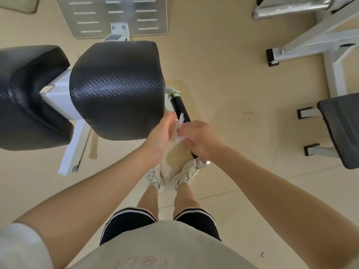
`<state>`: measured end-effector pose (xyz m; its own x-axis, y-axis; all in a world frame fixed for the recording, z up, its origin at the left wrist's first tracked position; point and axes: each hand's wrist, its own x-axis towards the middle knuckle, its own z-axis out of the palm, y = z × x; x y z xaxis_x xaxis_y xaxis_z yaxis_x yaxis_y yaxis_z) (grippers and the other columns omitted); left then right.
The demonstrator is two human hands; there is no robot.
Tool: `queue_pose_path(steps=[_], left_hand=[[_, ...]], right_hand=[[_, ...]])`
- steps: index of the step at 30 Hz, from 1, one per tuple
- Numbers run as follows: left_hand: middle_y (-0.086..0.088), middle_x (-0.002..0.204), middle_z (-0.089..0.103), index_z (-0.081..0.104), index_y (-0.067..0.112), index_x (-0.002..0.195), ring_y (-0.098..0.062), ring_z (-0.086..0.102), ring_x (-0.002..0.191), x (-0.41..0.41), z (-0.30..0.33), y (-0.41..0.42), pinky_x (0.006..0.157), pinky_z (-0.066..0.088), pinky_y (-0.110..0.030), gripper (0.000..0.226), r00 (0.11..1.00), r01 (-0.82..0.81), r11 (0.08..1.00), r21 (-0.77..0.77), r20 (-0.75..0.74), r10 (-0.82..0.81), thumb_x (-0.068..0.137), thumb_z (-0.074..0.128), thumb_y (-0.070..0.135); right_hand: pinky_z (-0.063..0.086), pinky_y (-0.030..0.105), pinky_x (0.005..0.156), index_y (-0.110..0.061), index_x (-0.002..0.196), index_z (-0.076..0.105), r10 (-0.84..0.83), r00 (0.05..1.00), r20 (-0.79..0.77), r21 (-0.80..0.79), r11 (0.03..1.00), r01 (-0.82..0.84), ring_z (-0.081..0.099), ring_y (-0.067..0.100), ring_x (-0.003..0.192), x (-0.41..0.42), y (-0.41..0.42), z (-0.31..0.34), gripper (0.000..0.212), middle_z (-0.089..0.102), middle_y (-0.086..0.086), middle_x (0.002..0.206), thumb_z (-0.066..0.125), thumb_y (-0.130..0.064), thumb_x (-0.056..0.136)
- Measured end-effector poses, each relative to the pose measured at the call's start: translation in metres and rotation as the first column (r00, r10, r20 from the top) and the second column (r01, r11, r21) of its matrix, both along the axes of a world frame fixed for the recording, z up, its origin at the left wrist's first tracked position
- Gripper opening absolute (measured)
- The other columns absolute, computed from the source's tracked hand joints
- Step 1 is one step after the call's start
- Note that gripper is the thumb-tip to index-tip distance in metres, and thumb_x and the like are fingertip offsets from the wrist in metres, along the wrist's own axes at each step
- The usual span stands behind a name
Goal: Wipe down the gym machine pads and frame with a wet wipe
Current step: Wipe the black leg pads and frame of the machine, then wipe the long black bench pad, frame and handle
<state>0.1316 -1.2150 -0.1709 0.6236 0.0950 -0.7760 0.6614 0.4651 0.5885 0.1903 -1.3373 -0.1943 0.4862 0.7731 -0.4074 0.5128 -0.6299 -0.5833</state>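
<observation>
A pale shirt front (165,247) fills the bottom of the view, with dark shorts (126,222), bare legs and two white sneakers (155,177) on the beige floor (233,94) below. Both bare forearms reach forward and meet at the black handle grip (179,107), which juts out from just right of the big black carbon-pattern seat pad (116,88). The wet wipe (179,126), white and crumpled, sits between the two hands right against the handle grip, about midway along it. The left hand (161,133) lies on the wipe's left side, between the handle grip and the seat pad's near right corner, its fingers fairly straight and touching the wipe. The right hand (198,138) covers the near half of the handle grip, fingers curled down around the wipe and the grip together; the grip's chrome end cap (203,163) pokes out just past the wrist. Left of the seat pad a second black pad (29,98) sits on the white frame (71,150), and beyond the seat pad lies a metal footplate (116,16). Well to the right of the handle grip stands other white-framed equipment (320,41) with a dark seat (342,129).
</observation>
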Motion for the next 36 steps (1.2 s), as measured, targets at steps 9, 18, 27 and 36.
queue_pose_path(steps=[9,18,27,36], left_hand=[[-0.006,0.104,0.064,0.059,0.006,0.110,-0.016,0.057,0.102,0.001,0.051,-0.011,0.085,0.042,-0.022,0.034,0.914,0.376,0.909,0.182,0.086,-0.395,0.100,0.032,0.024],[0.000,0.083,0.066,0.059,0.024,0.084,-0.016,0.059,0.075,0.071,0.112,-0.099,0.073,0.049,-0.036,0.012,0.685,0.442,0.719,0.537,0.315,-0.657,0.078,0.069,0.022],[-0.003,0.072,0.059,0.065,0.020,0.075,-0.011,0.047,0.065,0.165,0.128,-0.263,0.058,0.036,-0.024,0.021,0.670,0.489,0.730,0.478,0.330,-0.665,0.093,0.053,0.017],[-0.001,0.070,0.062,0.059,0.014,0.084,-0.001,0.057,0.047,0.256,0.137,-0.399,0.050,0.049,-0.017,0.007,0.780,0.510,0.808,0.296,0.237,-0.579,0.090,0.056,0.011]], right_hand=[[0.037,0.026,0.062,-0.015,0.091,0.065,-0.625,0.707,-0.330,0.013,0.746,0.666,0.049,0.019,0.068,-0.032,-0.044,0.080,0.010,0.057,0.004,0.075,0.055,-0.013,0.091],[0.038,0.018,0.052,-0.017,0.083,0.058,-0.841,0.352,-0.410,0.057,0.361,0.931,0.047,0.010,0.059,0.031,-0.131,0.159,0.025,0.054,-0.003,0.067,0.044,0.004,0.085],[0.050,0.034,0.077,-0.001,0.103,0.062,-0.792,0.085,-0.604,-0.046,0.141,0.989,0.058,0.026,0.083,0.115,-0.320,0.178,0.024,0.059,0.014,0.092,0.047,-0.018,0.096],[0.041,0.024,0.060,-0.020,0.073,0.058,-0.896,0.272,-0.352,0.245,0.192,0.950,0.049,0.012,0.066,0.206,-0.436,0.196,0.021,0.053,-0.005,0.069,0.053,-0.026,0.092]])
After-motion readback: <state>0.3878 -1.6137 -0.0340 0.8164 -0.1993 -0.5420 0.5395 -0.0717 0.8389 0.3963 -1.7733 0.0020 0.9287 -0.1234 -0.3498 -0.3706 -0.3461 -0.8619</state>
